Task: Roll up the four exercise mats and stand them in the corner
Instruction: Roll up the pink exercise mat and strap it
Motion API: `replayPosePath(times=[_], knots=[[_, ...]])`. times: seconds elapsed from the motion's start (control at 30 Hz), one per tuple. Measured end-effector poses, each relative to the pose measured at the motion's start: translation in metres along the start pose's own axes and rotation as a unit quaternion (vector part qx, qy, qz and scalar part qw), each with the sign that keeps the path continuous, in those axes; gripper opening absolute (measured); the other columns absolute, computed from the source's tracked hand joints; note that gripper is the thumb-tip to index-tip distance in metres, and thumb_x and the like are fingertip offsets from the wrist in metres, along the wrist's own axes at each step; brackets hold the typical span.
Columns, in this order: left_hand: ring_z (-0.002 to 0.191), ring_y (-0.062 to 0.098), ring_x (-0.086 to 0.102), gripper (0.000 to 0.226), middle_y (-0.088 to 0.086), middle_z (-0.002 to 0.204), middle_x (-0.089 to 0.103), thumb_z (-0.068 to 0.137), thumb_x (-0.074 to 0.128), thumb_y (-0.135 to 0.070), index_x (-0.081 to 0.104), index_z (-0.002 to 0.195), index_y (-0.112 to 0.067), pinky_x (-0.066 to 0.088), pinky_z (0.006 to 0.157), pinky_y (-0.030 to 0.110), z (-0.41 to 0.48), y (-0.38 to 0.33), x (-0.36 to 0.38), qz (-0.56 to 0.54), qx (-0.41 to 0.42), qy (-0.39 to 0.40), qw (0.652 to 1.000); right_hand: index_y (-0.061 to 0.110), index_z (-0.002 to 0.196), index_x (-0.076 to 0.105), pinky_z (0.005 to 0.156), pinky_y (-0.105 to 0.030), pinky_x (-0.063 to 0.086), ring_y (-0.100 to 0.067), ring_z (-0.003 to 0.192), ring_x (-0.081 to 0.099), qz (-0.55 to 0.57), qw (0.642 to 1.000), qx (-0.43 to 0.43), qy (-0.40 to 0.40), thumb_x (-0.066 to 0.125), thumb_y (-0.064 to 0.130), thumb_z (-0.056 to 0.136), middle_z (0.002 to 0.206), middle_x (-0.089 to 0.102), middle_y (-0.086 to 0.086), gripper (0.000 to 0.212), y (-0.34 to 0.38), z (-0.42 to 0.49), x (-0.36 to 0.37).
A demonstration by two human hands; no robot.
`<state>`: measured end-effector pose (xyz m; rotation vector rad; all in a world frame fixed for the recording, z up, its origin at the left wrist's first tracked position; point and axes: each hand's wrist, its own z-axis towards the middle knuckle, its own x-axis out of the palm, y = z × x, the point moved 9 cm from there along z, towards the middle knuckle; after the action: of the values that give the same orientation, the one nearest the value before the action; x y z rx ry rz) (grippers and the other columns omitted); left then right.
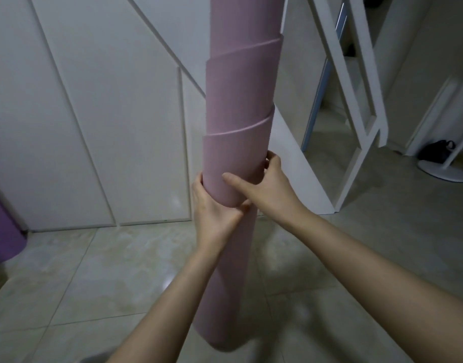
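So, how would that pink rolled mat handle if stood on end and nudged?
Tall and narrow, the pink mat would probably tip easily. Its wraps sit in stepped spirals, so they likely slide and loosen once the left hand and right hand ease their grip. It looks like soft, light foam.

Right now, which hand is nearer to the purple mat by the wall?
Left. The left hand grips the pink mat on the side towards the purple mat; the right hand holds the roll's far side.
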<state>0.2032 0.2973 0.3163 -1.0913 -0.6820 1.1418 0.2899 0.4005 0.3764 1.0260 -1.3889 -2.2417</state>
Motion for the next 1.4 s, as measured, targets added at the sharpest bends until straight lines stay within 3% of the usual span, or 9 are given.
replayPosePath(times=[0.23,0.4,0.6,0.73,0.87,1.0,1.1,1.27,1.4], knots=[[0.129,0.014,0.041,0.114,-0.001,0.136,0.036,0.044,0.078,-0.055,0.025,0.139,-0.02,0.04,0.106,0.04,-0.003,0.007,0.02,-0.01,0.01,0.11,0.994,0.011,0.128,0.039,0.088,-0.034,0.051,-0.02,0.111,0.057,-0.041,0.994,0.061,-0.079,0.083,0.05,0.06,0.122,0.058,-0.002,0.091,-0.022,0.006,-0.026],[0.113,-0.007,0.053,0.105,-0.01,0.132,0.051,0.051,0.087,-0.035,0.031,0.139,-0.027,0.048,0.091,0.017,0.002,0.009,0.024,-0.098,-0.037,0.237,0.966,0.016,0.129,0.042,0.083,-0.026,0.053,-0.009,0.103,0.058,-0.021,0.998,0.053,-0.013,0.088,0.04,0.057,0.116,0.059,0.007,0.089,-0.042,0.005,-0.019],[0.115,0.004,0.056,0.106,-0.014,0.128,0.052,0.04,0.089,-0.036,0.033,0.13,-0.042,0.053,0.087,0.027,0.0,0.021,0.021,-0.093,-0.055,0.254,0.961,0.018,0.136,0.039,0.07,-0.005,0.048,0.008,0.093,0.057,0.024,0.988,0.071,0.136,0.087,0.023,0.064,0.107,0.058,0.016,0.087,-0.056,-0.003,-0.002],[0.115,0.013,0.058,0.114,-0.003,0.134,0.051,0.039,0.089,-0.037,0.033,0.138,-0.034,0.055,0.088,0.037,-0.002,0.024,0.023,-0.077,-0.049,0.241,0.966,0.014,0.134,0.044,0.077,-0.006,0.046,-0.004,0.105,0.057,-0.039,0.991,0.015,0.129,0.089,0.021,0.062,0.117,0.056,0.009,0.085,-0.041,-0.005,-0.011],[0.121,0.014,0.051,0.113,0.0,0.136,0.045,0.039,0.086,-0.048,0.033,0.137,-0.03,0.052,0.093,0.039,-0.01,0.024,0.022,-0.034,-0.036,0.2,0.979,0.018,0.137,0.039,0.093,-0.021,0.048,-0.003,0.114,0.054,-0.03,0.996,-0.025,0.086,0.088,0.042,0.052,0.128,0.054,0.01,0.1,-0.026,-0.003,-0.018],[0.129,0.015,0.039,0.114,-0.003,0.134,0.035,0.038,0.08,-0.056,0.025,0.135,-0.033,0.041,0.105,0.041,-0.021,0.019,0.025,0.016,-0.014,0.181,0.983,0.016,0.131,0.047,0.088,-0.025,0.053,-0.005,0.105,0.062,0.045,0.999,0.01,0.026,0.08,0.06,0.051,0.12,0.063,0.005,0.097,-0.026,0.001,-0.029],[0.123,0.008,0.043,0.108,-0.004,0.132,0.039,0.038,0.088,-0.045,0.026,0.127,-0.035,0.046,0.098,0.025,-0.021,0.019,0.026,-0.02,-0.035,0.208,0.977,0.018,0.131,0.046,0.089,-0.029,0.053,-0.007,0.106,0.062,0.021,0.999,0.033,0.01,0.076,0.071,0.046,0.118,0.063,0.009,0.104,-0.032,-0.001,-0.036],[0.117,-0.005,0.045,0.106,-0.014,0.126,0.046,0.041,0.089,-0.038,0.029,0.127,-0.027,0.044,0.085,0.013,-0.018,0.019,0.022,-0.053,-0.064,0.274,0.958,0.029,0.092,0.055,0.066,-0.01,0.05,0.004,0.081,0.062,0.035,0.996,0.059,0.052,0.077,0.034,0.075,0.088,0.062,0.016,0.028,-0.037,-0.008,-0.044],[0.109,-0.002,0.052,0.114,-0.016,0.122,0.047,0.036,0.085,-0.045,0.023,0.13,-0.03,0.049,0.085,0.023,-0.018,0.016,0.019,-0.026,-0.062,0.267,0.961,0.017,0.113,0.05,0.074,-0.023,0.057,-0.012,0.101,0.062,0.069,0.992,0.073,0.08,0.077,0.031,0.075,0.108,0.06,0.005,0.048,-0.036,-0.009,-0.037]])
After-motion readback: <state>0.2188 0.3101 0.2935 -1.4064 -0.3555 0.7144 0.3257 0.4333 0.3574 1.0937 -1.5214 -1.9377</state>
